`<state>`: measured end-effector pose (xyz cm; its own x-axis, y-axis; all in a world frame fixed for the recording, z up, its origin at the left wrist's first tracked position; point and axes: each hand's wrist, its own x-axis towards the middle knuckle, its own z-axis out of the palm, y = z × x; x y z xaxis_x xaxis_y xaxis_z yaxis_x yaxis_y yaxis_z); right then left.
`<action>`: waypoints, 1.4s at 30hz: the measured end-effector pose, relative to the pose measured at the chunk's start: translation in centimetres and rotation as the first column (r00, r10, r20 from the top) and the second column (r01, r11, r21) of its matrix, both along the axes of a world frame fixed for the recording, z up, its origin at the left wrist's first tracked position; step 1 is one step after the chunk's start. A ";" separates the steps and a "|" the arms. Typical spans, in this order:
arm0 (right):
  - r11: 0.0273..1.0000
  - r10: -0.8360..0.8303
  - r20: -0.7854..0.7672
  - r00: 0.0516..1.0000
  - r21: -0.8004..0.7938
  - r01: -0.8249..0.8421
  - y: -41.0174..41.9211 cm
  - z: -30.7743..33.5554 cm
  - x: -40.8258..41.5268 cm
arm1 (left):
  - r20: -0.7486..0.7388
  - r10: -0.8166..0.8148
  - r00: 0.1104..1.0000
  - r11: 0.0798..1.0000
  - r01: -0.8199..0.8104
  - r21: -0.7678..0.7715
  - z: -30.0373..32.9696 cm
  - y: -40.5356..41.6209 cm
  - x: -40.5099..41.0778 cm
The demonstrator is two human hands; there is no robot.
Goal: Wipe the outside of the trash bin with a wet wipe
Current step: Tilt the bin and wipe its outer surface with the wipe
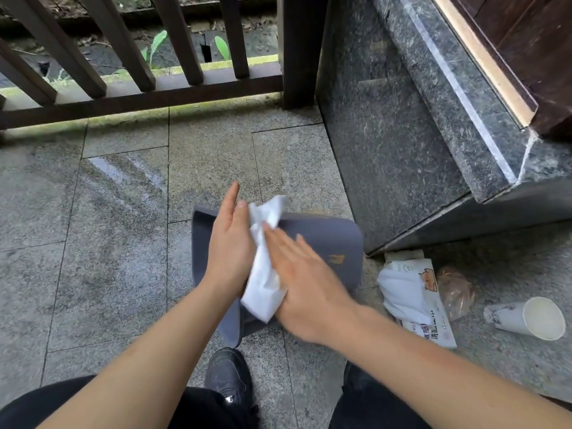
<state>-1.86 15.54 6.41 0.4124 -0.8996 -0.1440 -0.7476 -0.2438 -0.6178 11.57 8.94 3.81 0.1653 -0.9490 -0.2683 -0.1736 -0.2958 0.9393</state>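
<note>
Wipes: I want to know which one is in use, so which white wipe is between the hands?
The crumpled wet wipe between the left hand and right hand, over the grey trash bin. The other white sheet sticks out of the wipe pack on the floor.

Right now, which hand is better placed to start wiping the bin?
Right hand: it lies flat against the wet wipe, directly over the trash bin. The left hand sits nearer its edge.

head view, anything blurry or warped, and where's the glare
Head view: the right hand is motion-smeared against the wet wipe, the left hand sharper; wide-angle warp fans the railing bars apart; pale sheen on the wet floor tile; daylight is soft, shadows faint.
</note>
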 end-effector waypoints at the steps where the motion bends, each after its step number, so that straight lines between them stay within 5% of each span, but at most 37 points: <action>1: 0.999 0.028 0.014 1.000 -0.016 -0.027 0.4 0.2 0.5 | 0.004 -0.006 1.000 1.000 0.006 -0.003 0.0 0.0 0.0; 6: 0.992 0.090 -0.207 0.974 -0.072 -0.107 0.1 -1.5 -1.7 | -0.035 0.047 0.998 0.998 -0.046 0.037 -0.1 0.0 0.1; 13: 0.956 -0.230 -0.324 0.918 0.103 0.276 -1.7 -5.4 -7.1 | -0.026 0.148 0.989 0.986 -0.145 0.087 -0.3 -0.4 0.6; 17: 0.934 -0.283 -0.321 0.904 0.122 0.336 -2.4 -5.7 -7.1 | -0.016 0.159 0.987 0.984 -0.157 0.078 -0.4 -0.4 0.5; 24: 0.991 0.060 -0.146 0.988 -0.109 -0.076 0.1 -1.1 0.0 | -0.093 0.211 0.973 0.975 -0.203 0.089 -0.3 -0.4 0.2; 29: 0.956 0.186 -0.251 0.950 -0.178 -0.234 0.4 -2.1 -0.7 | -0.107 0.173 0.979 0.983 -0.166 0.075 -0.2 -0.3 0.4; 33: 0.997 -0.069 -0.263 0.962 -0.049 0.058 -1.0 -4.9 -3.9 | -0.031 0.129 0.991 0.990 -0.127 0.062 -0.3 -0.5 0.4; 37: 0.922 -0.350 -0.244 0.904 0.080 0.379 -2.1 -6.7 -7.9 | -0.030 0.095 0.995 0.995 -0.093 0.043 -0.1 0.0 -0.1; 42: 0.858 -0.438 -0.257 0.861 0.167 0.486 -3.1 -7.1 -8.1 | 0.007 -0.054 0.999 0.998 0.054 0.028 0.4 0.0 0.3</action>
<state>-10.00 12.41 -0.68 -0.1032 -0.9135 -0.3934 -0.8533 0.2846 -0.4370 11.85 8.97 4.24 0.1165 -0.9487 -0.2939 -0.1976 -0.3121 0.9293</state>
